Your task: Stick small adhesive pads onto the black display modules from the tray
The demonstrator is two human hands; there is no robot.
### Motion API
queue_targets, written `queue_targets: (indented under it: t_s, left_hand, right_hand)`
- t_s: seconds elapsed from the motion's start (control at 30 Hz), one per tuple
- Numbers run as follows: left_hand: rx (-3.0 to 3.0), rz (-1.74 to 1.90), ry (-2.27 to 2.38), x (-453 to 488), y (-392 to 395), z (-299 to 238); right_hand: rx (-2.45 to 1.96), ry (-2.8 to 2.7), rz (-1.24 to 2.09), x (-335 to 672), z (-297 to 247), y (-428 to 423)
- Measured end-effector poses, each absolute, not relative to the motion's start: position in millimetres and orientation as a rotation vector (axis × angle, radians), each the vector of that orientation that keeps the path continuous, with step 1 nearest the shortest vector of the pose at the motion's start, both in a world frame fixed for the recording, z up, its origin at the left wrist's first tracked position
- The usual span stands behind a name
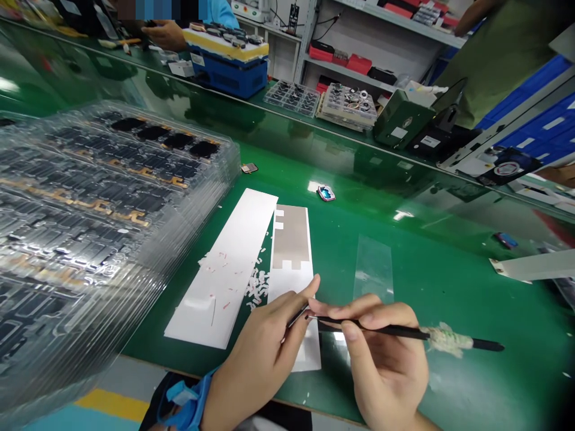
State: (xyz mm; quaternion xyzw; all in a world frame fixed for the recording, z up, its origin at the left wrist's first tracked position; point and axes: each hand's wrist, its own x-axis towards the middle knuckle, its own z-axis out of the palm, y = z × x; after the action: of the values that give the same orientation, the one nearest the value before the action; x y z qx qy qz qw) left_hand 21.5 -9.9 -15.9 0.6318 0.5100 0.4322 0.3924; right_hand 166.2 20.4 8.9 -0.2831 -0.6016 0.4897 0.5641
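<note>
My left hand [269,344], with a blue band at its wrist, is closed on a small dark flat piece [297,315] pinched between thumb and fingers. Most of that piece is hidden by the fingers. In my right hand [389,353] is a slim black pen-like tool [395,331] with pale, frayed wrapping near its rear end. Its fine tip meets the dark piece or lies just beside it; I cannot tell which. Beneath my hands lies a white sheet [291,278] bearing grey-brown stickers. A second white sheet [220,269] with small red and white scraps is to its left.
Stacked clear trays [179,197] of dark parts fill the left side. White scraps [257,287] lie between the sheets. A clear film [374,263] and a small blue-faced part [326,193] rest on the green table [431,263]. Beyond are a blue box [238,78] and other people.
</note>
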Motion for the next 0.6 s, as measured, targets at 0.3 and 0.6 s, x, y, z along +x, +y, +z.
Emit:
queue_targets:
  t_s: [0.3,0.6]
  left_hand:
    - [1.585,1.005,1.295,22.3,-11.7,-12.0]
    - [1.527,1.021,1.246,20.7,-12.3,-12.9]
  right_hand:
    - [-0.709,-1.437,1.068,162.2,4.5,19.9]
    - [-0.716,-1.447,1.096,161.6,4.2,21.2]
